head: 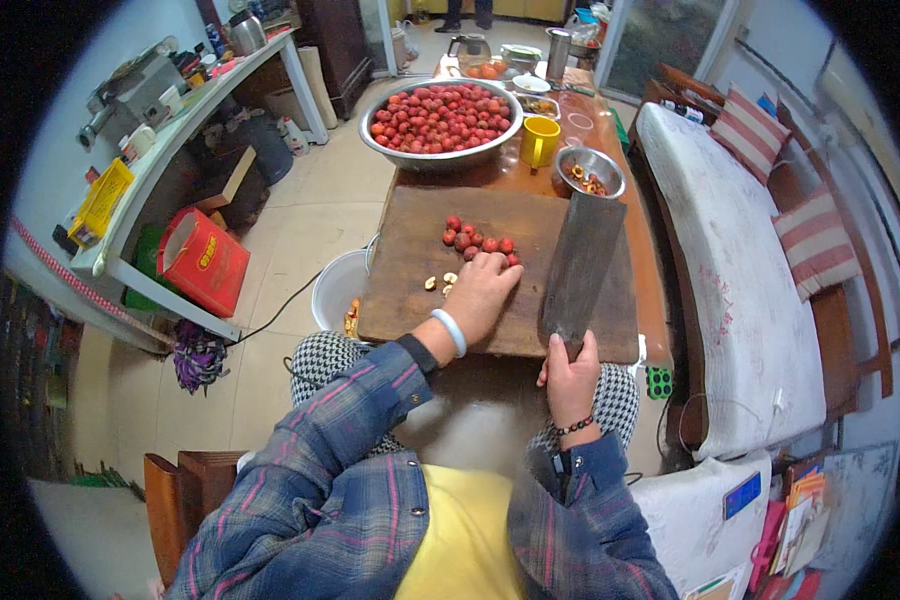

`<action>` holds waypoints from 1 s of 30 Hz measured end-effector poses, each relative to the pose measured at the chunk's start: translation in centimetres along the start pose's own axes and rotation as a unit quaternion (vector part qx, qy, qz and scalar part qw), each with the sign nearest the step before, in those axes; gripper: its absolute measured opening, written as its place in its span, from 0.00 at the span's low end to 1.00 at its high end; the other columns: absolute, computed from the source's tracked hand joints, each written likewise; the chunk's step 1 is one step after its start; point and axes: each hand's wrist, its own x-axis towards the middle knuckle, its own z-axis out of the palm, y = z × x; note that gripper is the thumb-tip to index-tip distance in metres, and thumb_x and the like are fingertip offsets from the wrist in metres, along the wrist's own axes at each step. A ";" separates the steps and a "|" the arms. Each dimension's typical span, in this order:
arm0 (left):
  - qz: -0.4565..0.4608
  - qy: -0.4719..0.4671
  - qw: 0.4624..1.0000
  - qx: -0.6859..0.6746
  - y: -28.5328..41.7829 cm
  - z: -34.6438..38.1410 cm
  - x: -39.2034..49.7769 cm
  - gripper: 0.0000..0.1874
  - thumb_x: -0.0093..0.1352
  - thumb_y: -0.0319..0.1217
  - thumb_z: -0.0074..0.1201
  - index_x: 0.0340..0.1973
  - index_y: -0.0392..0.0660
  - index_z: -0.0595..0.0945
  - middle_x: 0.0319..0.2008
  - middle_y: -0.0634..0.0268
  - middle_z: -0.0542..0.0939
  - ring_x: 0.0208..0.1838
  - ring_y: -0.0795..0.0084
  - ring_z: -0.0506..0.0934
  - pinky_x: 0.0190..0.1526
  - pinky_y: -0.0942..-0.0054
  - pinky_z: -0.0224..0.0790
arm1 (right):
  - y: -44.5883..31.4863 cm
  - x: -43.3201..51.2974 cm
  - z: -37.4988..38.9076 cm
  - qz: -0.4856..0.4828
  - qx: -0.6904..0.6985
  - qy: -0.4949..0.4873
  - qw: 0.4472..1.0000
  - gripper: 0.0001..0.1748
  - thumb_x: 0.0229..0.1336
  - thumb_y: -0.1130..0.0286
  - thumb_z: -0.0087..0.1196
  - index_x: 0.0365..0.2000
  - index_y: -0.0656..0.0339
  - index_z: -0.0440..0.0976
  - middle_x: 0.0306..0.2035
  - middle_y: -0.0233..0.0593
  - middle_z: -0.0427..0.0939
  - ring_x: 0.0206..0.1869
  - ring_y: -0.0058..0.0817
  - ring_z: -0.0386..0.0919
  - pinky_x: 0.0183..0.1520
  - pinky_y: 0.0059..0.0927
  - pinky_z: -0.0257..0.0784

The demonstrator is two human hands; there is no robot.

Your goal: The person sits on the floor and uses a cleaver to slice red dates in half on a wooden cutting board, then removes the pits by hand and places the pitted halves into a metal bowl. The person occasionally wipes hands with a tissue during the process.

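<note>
On a wooden cutting board lies a cluster of small red fruits that look like hawthorns. My left hand reaches over the board, its fingertips at the near edge of the cluster; whether it grips a fruit is hidden. Several pale cut pieces lie just left of that hand. My right hand grips the handle end of a broad dark cleaver, whose blade rests over the right part of the board. Beyond the board stands a large metal basin heaped with red fruits.
A small metal bowl with cut fruit and a yellow mug stand behind the board. Left of the board is a white bucket holding scraps. A covered bench runs along the right. A person's legs show far back.
</note>
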 end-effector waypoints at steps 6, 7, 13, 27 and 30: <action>-0.016 -0.013 0.999 0.031 -0.1 2.1 0.9 0.09 0.68 0.24 0.52 0.43 0.41 0.77 0.45 0.51 0.76 0.52 0.48 0.76 0.53 0.55 0.72 | -0.2 -0.2 -0.3 -0.010 -0.011 -0.011 1.000 0.07 0.75 0.73 0.55 0.44 0.62 0.68 0.21 0.30 0.73 0.16 0.18 0.70 0.18 0.25 0.68; -0.012 -0.006 1.000 0.022 0.1 1.9 0.7 0.08 0.69 0.24 0.53 0.43 0.40 0.76 0.44 0.51 0.76 0.51 0.47 0.76 0.53 0.55 0.72 | -0.1 -0.2 -0.3 -0.005 -0.015 -0.009 1.000 0.07 0.75 0.73 0.55 0.44 0.62 0.68 0.21 0.30 0.73 0.16 0.18 0.70 0.18 0.25 0.68; -0.169 0.066 0.966 -0.187 0.8 -2.1 -3.7 0.08 0.71 0.22 0.52 0.45 0.37 0.75 0.39 0.45 0.78 0.46 0.42 0.78 0.49 0.51 0.73 | 0.5 -0.3 -0.6 -0.019 -0.021 -0.015 0.999 0.09 0.74 0.71 0.57 0.43 0.63 0.68 0.23 0.32 0.77 0.17 0.18 0.72 0.18 0.27 0.68; -0.203 0.089 0.964 -0.149 -5.2 -4.0 -10.8 0.07 0.71 0.24 0.61 0.44 0.40 0.83 0.41 0.50 0.81 0.46 0.48 0.81 0.48 0.58 0.76 | -0.5 -3.6 3.1 -0.137 -0.196 -0.108 0.965 0.11 0.70 0.69 0.62 0.47 0.62 0.76 0.25 0.35 0.81 0.25 0.23 0.78 0.30 0.32 0.73; -0.221 0.116 0.953 -0.173 -5.6 -4.3 -11.1 0.07 0.71 0.23 0.62 0.44 0.41 0.83 0.40 0.51 0.82 0.45 0.48 0.82 0.47 0.58 0.77 | -1.5 -4.5 4.1 -0.090 -0.207 -0.154 0.962 0.11 0.69 0.70 0.63 0.47 0.62 0.76 0.23 0.34 0.81 0.23 0.24 0.77 0.28 0.34 0.72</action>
